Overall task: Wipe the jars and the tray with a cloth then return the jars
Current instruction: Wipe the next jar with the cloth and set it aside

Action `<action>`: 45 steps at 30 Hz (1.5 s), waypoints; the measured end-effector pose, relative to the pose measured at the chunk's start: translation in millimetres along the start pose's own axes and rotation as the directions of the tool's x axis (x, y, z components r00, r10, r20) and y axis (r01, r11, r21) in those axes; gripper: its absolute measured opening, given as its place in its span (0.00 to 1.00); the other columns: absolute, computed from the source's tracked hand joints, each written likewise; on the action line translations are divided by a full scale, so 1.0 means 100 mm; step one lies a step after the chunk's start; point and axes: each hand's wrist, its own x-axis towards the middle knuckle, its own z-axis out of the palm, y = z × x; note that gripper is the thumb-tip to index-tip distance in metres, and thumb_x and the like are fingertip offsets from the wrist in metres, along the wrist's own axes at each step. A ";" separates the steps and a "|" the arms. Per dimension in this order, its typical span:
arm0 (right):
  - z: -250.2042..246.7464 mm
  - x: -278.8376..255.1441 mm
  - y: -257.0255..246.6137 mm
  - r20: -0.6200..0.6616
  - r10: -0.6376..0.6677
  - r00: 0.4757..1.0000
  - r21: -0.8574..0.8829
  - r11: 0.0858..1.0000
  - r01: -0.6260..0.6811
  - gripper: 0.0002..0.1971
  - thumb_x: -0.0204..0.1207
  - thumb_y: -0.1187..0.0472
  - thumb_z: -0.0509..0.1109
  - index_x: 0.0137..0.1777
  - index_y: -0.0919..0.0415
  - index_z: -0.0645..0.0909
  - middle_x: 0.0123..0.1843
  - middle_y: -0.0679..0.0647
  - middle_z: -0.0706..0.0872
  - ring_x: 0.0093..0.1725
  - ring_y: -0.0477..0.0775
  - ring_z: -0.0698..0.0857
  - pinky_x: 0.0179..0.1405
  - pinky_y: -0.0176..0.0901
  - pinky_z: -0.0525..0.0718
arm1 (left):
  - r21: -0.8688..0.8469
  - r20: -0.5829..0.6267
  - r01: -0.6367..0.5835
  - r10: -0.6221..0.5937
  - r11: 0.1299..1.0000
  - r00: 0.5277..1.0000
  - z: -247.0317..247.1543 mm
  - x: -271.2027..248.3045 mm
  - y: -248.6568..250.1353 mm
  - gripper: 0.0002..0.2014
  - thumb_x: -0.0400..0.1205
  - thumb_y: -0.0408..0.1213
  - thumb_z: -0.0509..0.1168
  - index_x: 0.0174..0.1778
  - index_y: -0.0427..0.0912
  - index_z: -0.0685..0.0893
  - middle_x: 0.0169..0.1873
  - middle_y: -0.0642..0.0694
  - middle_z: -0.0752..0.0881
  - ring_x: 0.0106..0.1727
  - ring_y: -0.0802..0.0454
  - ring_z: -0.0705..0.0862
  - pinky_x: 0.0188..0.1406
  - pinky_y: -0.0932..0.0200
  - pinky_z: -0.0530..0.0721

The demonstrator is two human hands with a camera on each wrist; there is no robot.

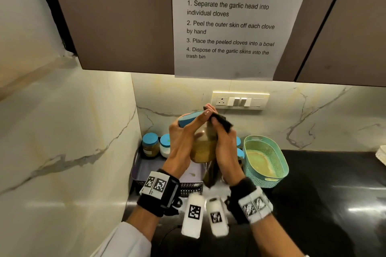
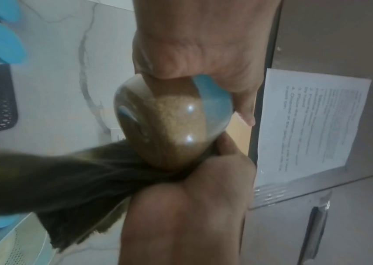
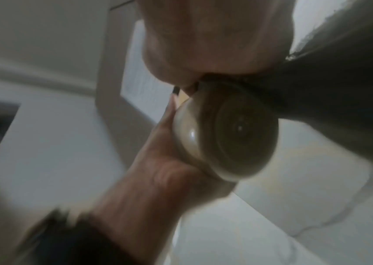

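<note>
My left hand (image 1: 183, 137) grips a glass jar (image 1: 203, 149) of brown grains by its blue lid (image 1: 188, 119), held tilted in the air above the tray. My right hand (image 1: 224, 144) presses a dark cloth (image 1: 222, 122) against the jar's right side, and the cloth's tail hangs down below it. In the left wrist view the jar (image 2: 174, 123) sits between both hands with the cloth (image 2: 67, 179) trailing off to the left. The right wrist view shows the jar's base (image 3: 233, 130). The purple tray (image 1: 146, 169) lies in the corner below, with two blue-lidded jars (image 1: 150, 145) at its back left.
A teal mesh basket (image 1: 265, 160) stands on the black counter (image 1: 325, 190) right of the tray. More blue-lidded jars (image 1: 240, 153) show behind my right hand. A wall socket panel (image 1: 240, 100) and a paper sheet (image 1: 229, 21) on the cabinet are above. Marble wall closes the left side.
</note>
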 end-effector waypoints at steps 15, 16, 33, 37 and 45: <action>0.01 -0.15 0.13 0.017 -0.133 0.991 -0.116 0.984 0.134 0.19 0.89 0.51 0.63 0.78 0.42 0.80 0.75 0.49 0.86 0.77 0.55 0.83 0.75 0.56 0.84 | -0.065 -0.041 0.005 -0.007 0.998 0.999 0.04 0.05 -0.01 0.37 0.65 0.62 0.84 0.57 0.34 0.91 0.51 0.38 0.95 0.59 0.37 0.93 0.62 0.34 0.91; 0.03 -0.24 0.20 0.059 -0.237 0.970 -0.185 0.952 0.244 0.21 0.89 0.53 0.63 0.81 0.44 0.76 0.83 0.48 0.79 0.85 0.53 0.74 0.82 0.58 0.76 | -0.071 -0.047 0.008 -0.012 0.997 0.999 0.03 0.04 -0.01 0.36 0.66 0.62 0.83 0.56 0.32 0.91 0.50 0.37 0.94 0.57 0.38 0.93 0.64 0.30 0.90; -0.17 -0.21 0.09 0.101 -0.217 0.971 -0.058 0.973 0.224 0.23 0.89 0.59 0.62 0.83 0.54 0.76 0.83 0.51 0.79 0.84 0.53 0.76 0.76 0.52 0.82 | -0.158 0.051 0.154 -0.148 0.975 0.988 0.02 0.01 -0.06 0.33 0.65 0.58 0.84 0.59 0.38 0.92 0.56 0.34 0.94 0.58 0.33 0.93 0.63 0.31 0.90; -0.16 0.14 -0.08 -0.014 0.150 0.989 -0.031 0.988 -0.150 0.18 0.86 0.47 0.67 0.70 0.50 0.88 0.63 0.56 0.93 0.68 0.64 0.89 0.60 0.58 0.92 | -0.035 0.015 0.061 -0.060 0.998 0.998 0.08 -0.04 -0.07 0.31 0.67 0.61 0.85 0.58 0.43 0.91 0.51 0.42 0.95 0.58 0.39 0.93 0.59 0.40 0.93; -0.04 -0.18 0.01 0.060 -0.005 0.998 -0.070 0.997 0.009 0.17 0.91 0.45 0.61 0.74 0.42 0.82 0.63 0.46 0.93 0.64 0.48 0.91 0.58 0.41 0.90 | 0.049 -0.025 -0.066 0.067 0.997 0.997 -0.05 0.01 -0.04 0.40 0.61 0.63 0.86 0.64 0.42 0.89 0.51 0.45 0.94 0.54 0.45 0.93 0.56 0.52 0.93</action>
